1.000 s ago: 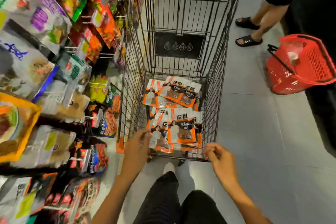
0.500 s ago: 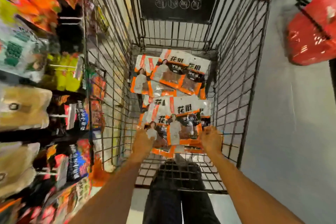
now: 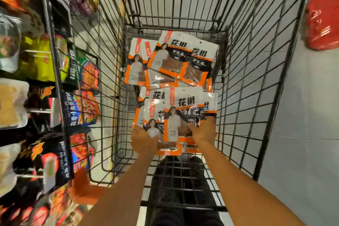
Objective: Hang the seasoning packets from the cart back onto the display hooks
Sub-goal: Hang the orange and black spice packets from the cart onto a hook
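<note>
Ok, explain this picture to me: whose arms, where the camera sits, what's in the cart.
No machine here: a person wears a camera on the head, looking down at their own arms. The wire cart holds white-and-orange seasoning packets: a far pile and a near pile. The right hand pinches the near pile's top packet, thumb on its face; the left hand is at that pile's left edge, fingers hidden. Stocked display hooks line the left; a red basket shows at right.
</note>
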Action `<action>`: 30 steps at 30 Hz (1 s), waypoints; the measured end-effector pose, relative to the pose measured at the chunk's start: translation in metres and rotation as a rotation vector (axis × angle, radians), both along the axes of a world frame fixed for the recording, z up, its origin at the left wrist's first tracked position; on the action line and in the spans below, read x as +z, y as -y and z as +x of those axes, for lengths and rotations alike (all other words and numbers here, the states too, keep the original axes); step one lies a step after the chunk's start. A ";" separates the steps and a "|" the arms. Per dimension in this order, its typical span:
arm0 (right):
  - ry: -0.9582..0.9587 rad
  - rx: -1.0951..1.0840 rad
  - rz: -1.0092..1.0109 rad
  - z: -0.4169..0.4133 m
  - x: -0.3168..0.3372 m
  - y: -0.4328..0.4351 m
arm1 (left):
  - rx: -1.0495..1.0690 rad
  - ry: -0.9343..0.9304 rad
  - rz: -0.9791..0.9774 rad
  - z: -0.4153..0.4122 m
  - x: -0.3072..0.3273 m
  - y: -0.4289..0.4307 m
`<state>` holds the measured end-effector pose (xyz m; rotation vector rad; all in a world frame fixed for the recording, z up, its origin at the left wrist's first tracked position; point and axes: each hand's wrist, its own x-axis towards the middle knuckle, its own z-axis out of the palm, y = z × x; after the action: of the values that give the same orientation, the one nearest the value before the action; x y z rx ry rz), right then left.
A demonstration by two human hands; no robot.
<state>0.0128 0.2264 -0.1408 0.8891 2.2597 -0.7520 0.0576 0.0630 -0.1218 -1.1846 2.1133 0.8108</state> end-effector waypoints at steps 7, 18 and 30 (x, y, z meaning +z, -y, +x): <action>-0.019 -0.195 -0.211 -0.007 0.015 -0.004 | 0.050 -0.083 0.143 -0.011 0.016 0.017; -0.195 -0.175 -0.374 -0.007 0.082 -0.005 | 0.093 -0.277 0.263 -0.033 0.072 0.032; -0.472 0.003 -0.699 -0.020 0.237 -0.018 | 0.235 -0.664 0.183 -0.006 0.232 0.058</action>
<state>-0.0075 0.2447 0.0966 0.3903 2.1012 -1.7499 0.0521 0.0049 0.1102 -1.1841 2.3469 1.6527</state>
